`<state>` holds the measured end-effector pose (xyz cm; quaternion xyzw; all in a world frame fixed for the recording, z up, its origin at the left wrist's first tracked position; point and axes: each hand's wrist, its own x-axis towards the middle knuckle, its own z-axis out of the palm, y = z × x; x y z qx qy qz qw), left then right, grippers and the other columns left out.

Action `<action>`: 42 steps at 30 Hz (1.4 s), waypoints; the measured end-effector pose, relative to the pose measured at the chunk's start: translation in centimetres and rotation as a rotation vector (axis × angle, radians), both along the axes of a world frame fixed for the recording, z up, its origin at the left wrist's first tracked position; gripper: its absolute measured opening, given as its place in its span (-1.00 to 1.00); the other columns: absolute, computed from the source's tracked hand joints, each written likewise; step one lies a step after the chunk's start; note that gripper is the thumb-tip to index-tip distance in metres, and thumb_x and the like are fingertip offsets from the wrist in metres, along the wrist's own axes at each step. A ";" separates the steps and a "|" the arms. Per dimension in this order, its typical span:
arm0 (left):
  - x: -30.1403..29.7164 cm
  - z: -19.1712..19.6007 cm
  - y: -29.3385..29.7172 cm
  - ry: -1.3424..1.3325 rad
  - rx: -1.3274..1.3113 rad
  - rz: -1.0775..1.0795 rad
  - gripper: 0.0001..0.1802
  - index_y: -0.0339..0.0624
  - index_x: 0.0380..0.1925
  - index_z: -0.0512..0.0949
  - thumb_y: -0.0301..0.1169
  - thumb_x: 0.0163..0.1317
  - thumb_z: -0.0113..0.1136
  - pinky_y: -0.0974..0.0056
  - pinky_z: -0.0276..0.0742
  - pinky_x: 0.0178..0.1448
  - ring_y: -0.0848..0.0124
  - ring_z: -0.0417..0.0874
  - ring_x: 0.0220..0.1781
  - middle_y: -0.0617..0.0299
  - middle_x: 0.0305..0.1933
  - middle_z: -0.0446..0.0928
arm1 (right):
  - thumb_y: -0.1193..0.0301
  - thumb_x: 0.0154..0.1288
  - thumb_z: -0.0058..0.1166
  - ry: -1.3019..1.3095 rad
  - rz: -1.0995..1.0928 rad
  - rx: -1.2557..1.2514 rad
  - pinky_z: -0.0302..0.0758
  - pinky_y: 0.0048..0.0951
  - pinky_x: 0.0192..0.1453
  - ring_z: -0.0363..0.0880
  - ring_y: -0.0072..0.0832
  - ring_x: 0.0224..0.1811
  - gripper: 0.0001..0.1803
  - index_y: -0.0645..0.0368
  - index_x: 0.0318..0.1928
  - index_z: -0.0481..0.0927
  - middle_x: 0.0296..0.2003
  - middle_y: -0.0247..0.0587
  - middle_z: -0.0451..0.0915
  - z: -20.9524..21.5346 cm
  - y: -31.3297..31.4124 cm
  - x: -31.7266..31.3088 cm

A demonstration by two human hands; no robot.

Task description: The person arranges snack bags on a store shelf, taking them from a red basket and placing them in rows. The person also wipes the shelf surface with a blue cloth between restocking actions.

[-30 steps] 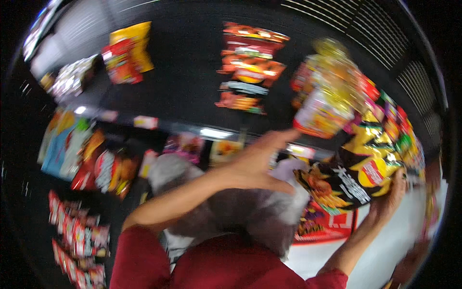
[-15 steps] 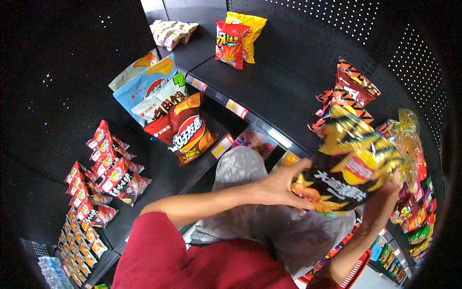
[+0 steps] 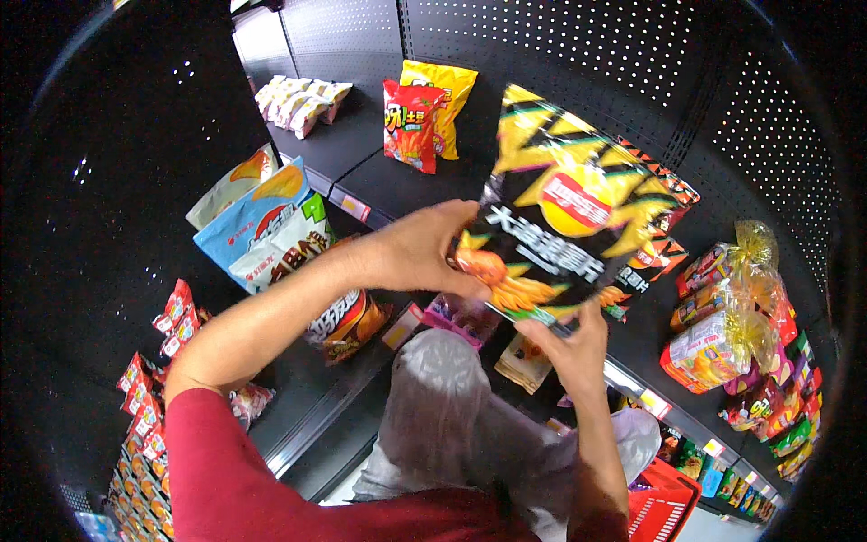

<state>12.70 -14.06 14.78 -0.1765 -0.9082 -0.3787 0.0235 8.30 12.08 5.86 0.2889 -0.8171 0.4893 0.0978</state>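
Observation:
A large black and yellow bag of potato chips (image 3: 551, 212) is held up over the dark shelf, its printed front facing me. My left hand (image 3: 420, 253) grips its left edge, the thumb on the front and the other fingers hidden behind. At the lower edge, my right hand (image 3: 573, 348) pinches the bag near its bottom corner. Partly covered by it, several red and black chip bags (image 3: 664, 257) stand on the shelf just behind. Below my left forearm is a dark red chip bag (image 3: 357, 330), partly hidden by that arm.
Upright red and yellow snack bags (image 3: 414, 126) stand farther back. Blue and white chip bags (image 3: 257, 226) are at the left, gift-tied snack packs (image 3: 713, 348) at the right. A red basket (image 3: 664, 501) sits low at right. The shelf's front edge (image 3: 632, 384) crosses before my knees.
Both hands have carried the chip bag left and away from me, over the shelf. My right hand has shifted from its right side to the bottom edge. The view has also moved.

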 end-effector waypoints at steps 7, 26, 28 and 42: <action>-7.0 2.1 -9.2 -0.248 -0.182 0.272 -0.29 -0.44 -0.25 0.60 0.03 -0.14 0.58 0.26 0.53 -0.25 0.44 0.61 -0.28 0.17 -0.35 0.66 | 0.10 -0.02 0.49 0.045 0.060 0.048 0.55 -0.14 -0.06 0.65 0.04 -0.11 -0.39 0.30 -0.13 0.53 -0.19 0.12 0.64 -0.5 -11.2 -7.5; -19.9 -5.1 -28.9 -0.526 0.373 0.838 -0.57 -0.32 0.05 0.51 -0.40 0.18 0.28 0.06 0.78 -0.32 0.06 0.70 -0.24 -0.08 -0.09 0.57 | 0.41 0.16 0.31 -0.176 0.231 -0.117 0.46 -0.13 0.26 0.49 0.08 0.20 -0.24 0.30 0.33 0.26 0.18 0.22 0.46 -11.0 -35.5 -19.1; -20.3 -5.4 -29.2 -0.509 0.324 0.920 -0.57 -0.35 0.03 0.51 -0.35 0.20 0.28 0.06 0.79 -0.33 0.07 0.71 -0.27 -0.09 -0.10 0.55 | 0.45 0.17 0.28 -0.167 0.272 -0.183 0.45 -0.18 0.28 0.49 0.03 0.23 -0.23 0.29 0.36 0.23 0.21 0.20 0.45 -11.9 -36.4 -19.7; -21.2 -6.6 -29.8 -0.516 0.295 0.940 -0.60 -0.30 -0.01 0.51 -0.29 0.22 0.24 0.09 0.76 -0.45 0.06 0.74 -0.36 -0.09 -0.19 0.62 | 0.51 0.20 0.21 -0.464 0.432 -0.278 0.59 -0.39 0.02 0.70 -0.42 -0.13 -0.20 0.16 0.43 0.17 -0.02 -0.09 0.61 -13.0 -37.2 -19.9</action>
